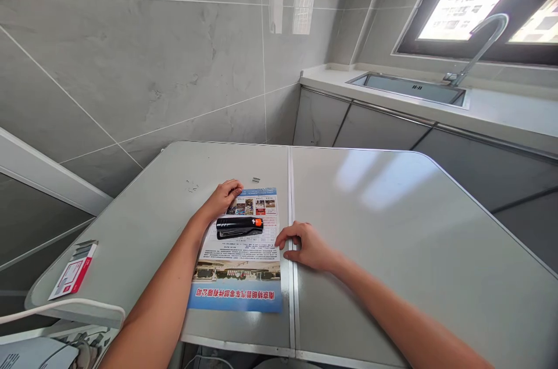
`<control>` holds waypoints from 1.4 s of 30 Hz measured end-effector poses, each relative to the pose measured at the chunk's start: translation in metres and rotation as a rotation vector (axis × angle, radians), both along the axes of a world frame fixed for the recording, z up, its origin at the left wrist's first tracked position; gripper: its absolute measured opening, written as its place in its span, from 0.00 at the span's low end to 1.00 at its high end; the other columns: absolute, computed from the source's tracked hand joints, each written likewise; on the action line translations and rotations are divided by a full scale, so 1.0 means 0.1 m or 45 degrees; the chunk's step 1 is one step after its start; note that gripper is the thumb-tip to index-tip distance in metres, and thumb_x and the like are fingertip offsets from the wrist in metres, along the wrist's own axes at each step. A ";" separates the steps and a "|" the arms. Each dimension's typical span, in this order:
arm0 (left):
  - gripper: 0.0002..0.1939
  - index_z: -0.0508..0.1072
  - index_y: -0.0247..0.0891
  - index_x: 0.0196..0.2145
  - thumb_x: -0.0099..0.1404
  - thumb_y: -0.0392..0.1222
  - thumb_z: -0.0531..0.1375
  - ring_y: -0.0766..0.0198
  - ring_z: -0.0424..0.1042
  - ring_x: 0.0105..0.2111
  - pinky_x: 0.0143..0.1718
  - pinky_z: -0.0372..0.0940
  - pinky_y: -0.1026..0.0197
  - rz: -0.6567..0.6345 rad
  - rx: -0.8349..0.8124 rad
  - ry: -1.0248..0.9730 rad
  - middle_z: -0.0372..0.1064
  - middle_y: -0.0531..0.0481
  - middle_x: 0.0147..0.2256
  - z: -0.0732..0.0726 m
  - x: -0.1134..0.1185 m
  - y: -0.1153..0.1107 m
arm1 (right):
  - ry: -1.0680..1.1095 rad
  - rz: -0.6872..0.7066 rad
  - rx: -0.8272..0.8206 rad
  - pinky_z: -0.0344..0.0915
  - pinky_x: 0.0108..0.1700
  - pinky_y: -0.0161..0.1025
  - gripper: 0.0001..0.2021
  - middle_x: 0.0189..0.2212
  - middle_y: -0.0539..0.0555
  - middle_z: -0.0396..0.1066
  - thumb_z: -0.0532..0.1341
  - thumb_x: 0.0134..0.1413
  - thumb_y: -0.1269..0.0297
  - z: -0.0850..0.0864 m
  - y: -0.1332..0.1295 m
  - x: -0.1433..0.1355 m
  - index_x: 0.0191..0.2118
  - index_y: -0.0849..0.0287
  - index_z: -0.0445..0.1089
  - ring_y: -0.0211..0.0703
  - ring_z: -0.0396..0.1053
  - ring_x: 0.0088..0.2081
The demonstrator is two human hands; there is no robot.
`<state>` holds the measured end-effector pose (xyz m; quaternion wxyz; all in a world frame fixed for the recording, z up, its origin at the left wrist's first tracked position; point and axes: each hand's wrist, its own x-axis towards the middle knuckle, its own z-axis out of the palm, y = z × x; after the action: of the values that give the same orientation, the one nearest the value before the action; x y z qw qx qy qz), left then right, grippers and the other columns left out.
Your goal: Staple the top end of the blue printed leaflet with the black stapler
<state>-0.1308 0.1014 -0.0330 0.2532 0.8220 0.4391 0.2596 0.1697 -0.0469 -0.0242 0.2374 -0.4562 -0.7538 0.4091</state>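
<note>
A printed leaflet (238,287) with blue bands, small photos and Chinese text lies on the table, left of its centre seam. Across its middle rests a black stapler (238,228) with an orange patch at its right end. My left hand (223,197) is at the leaflet's top left corner, its bent fingers close together on that corner. By the right edge, my right hand (305,245) rests on the table with thumb and fingers apart, the fingertips at the paper's side. Neither hand touches the stapler.
Loose staple strips (256,179) lie beyond the leaflet on the folding table (370,253). A red and white staple box (75,270) sits at the left edge, near a white cable (87,301). Behind stands a counter with a sink (410,90) and faucet (483,46).
</note>
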 end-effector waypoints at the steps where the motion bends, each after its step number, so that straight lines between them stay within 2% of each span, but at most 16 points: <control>1: 0.17 0.71 0.40 0.35 0.75 0.51 0.51 0.59 0.70 0.39 0.44 0.64 0.59 0.003 0.000 -0.001 0.72 0.50 0.36 0.00 0.00 0.00 | -0.005 -0.001 -0.007 0.62 0.47 0.42 0.18 0.33 0.46 0.80 0.66 0.42 0.78 -0.01 -0.01 -0.01 0.39 0.50 0.80 0.43 0.68 0.35; 4: 0.16 0.71 0.41 0.35 0.75 0.51 0.51 0.59 0.70 0.40 0.45 0.64 0.59 0.015 -0.013 0.007 0.73 0.50 0.36 0.01 0.01 -0.01 | 0.018 -0.077 0.003 0.60 0.54 0.50 0.14 0.32 0.47 0.79 0.68 0.46 0.75 -0.06 -0.04 -0.05 0.37 0.49 0.81 0.45 0.70 0.37; 7: 0.17 0.71 0.41 0.35 0.75 0.51 0.50 0.58 0.70 0.40 0.44 0.64 0.58 0.017 -0.020 0.019 0.73 0.50 0.37 0.00 0.01 0.00 | 0.050 -0.142 0.048 0.58 0.57 0.52 0.10 0.33 0.48 0.79 0.70 0.49 0.73 -0.14 -0.06 -0.11 0.35 0.48 0.82 0.47 0.71 0.40; 11: 0.17 0.71 0.41 0.35 0.75 0.52 0.50 0.58 0.69 0.39 0.44 0.63 0.58 0.004 -0.001 0.037 0.72 0.50 0.36 -0.02 0.01 0.01 | 0.074 -0.138 0.155 0.60 0.54 0.50 0.10 0.33 0.50 0.77 0.70 0.52 0.72 -0.20 -0.05 -0.14 0.36 0.45 0.83 0.48 0.70 0.41; 14: 0.16 0.71 0.41 0.35 0.75 0.50 0.50 0.58 0.70 0.40 0.45 0.62 0.57 0.032 0.022 0.097 0.73 0.49 0.37 -0.03 0.02 0.01 | 0.108 -0.111 0.276 0.63 0.47 0.45 0.09 0.33 0.52 0.71 0.69 0.56 0.69 -0.21 -0.02 -0.11 0.39 0.45 0.84 0.45 0.68 0.40; 17: 0.15 0.71 0.41 0.36 0.76 0.48 0.49 0.57 0.70 0.42 0.47 0.61 0.55 0.078 0.045 0.167 0.74 0.49 0.39 -0.04 0.06 0.00 | 0.082 0.050 0.430 0.64 0.42 0.41 0.09 0.34 0.54 0.66 0.66 0.62 0.67 -0.19 0.02 -0.04 0.41 0.47 0.83 0.45 0.65 0.40; 20: 0.14 0.71 0.41 0.36 0.76 0.47 0.50 0.57 0.70 0.41 0.46 0.61 0.55 0.065 0.046 0.168 0.74 0.48 0.39 -0.03 0.14 -0.03 | -0.030 0.261 0.637 0.62 0.42 0.42 0.12 0.35 0.55 0.66 0.61 0.64 0.71 -0.11 0.05 0.04 0.42 0.49 0.82 0.45 0.63 0.40; 23: 0.13 0.70 0.41 0.36 0.76 0.46 0.51 0.57 0.70 0.42 0.46 0.60 0.55 0.034 0.079 0.182 0.73 0.48 0.39 -0.01 0.27 -0.09 | -0.180 0.456 0.810 0.61 0.45 0.45 0.15 0.38 0.56 0.69 0.58 0.61 0.76 0.04 0.04 0.14 0.41 0.52 0.80 0.46 0.62 0.40; 25: 0.13 0.70 0.41 0.37 0.76 0.45 0.51 0.56 0.70 0.43 0.46 0.60 0.55 0.028 0.115 0.189 0.73 0.48 0.39 0.00 0.37 -0.15 | -0.252 0.543 0.848 0.60 0.46 0.47 0.13 0.41 0.57 0.71 0.57 0.59 0.76 0.16 0.03 0.22 0.38 0.54 0.78 0.47 0.63 0.41; 28: 0.12 0.70 0.41 0.38 0.77 0.45 0.50 0.55 0.70 0.44 0.45 0.59 0.54 -0.022 0.148 0.205 0.74 0.47 0.40 0.02 0.53 -0.25 | -0.274 0.575 0.802 0.61 0.48 0.48 0.11 0.44 0.57 0.71 0.57 0.56 0.75 0.30 0.03 0.37 0.35 0.55 0.75 0.48 0.64 0.42; 31: 0.09 0.70 0.41 0.41 0.77 0.41 0.50 0.55 0.70 0.46 0.46 0.58 0.53 -0.130 0.109 0.256 0.73 0.47 0.42 0.03 0.64 -0.33 | -0.277 0.635 0.673 0.62 0.49 0.46 0.10 0.43 0.55 0.72 0.59 0.51 0.76 0.36 0.05 0.53 0.33 0.54 0.75 0.47 0.67 0.42; 34: 0.06 0.69 0.43 0.47 0.75 0.41 0.53 0.53 0.70 0.47 0.48 0.59 0.51 -0.151 0.112 0.282 0.73 0.47 0.45 0.05 0.67 -0.38 | -0.288 0.690 0.531 0.62 0.48 0.44 0.12 0.38 0.52 0.74 0.59 0.45 0.77 0.34 0.07 0.63 0.32 0.53 0.75 0.44 0.69 0.40; 36: 0.09 0.68 0.45 0.50 0.73 0.42 0.57 0.52 0.69 0.48 0.50 0.59 0.50 -0.169 0.129 0.289 0.72 0.46 0.48 0.07 0.67 -0.40 | -0.271 0.705 0.460 0.62 0.49 0.43 0.13 0.36 0.50 0.75 0.60 0.43 0.78 0.31 0.07 0.66 0.30 0.52 0.74 0.44 0.70 0.39; 42: 0.09 0.74 0.47 0.48 0.73 0.44 0.58 0.51 0.67 0.54 0.56 0.57 0.46 -0.309 0.198 0.364 0.70 0.46 0.53 0.14 0.61 -0.43 | -0.312 0.683 0.322 0.60 0.50 0.42 0.11 0.34 0.47 0.79 0.64 0.44 0.77 0.28 0.09 0.69 0.28 0.52 0.76 0.44 0.72 0.42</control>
<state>-0.0697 0.0582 -0.0185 0.1534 0.9144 0.3471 0.1408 0.2390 -0.0384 0.0034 0.0833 -0.2538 -0.9151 0.3022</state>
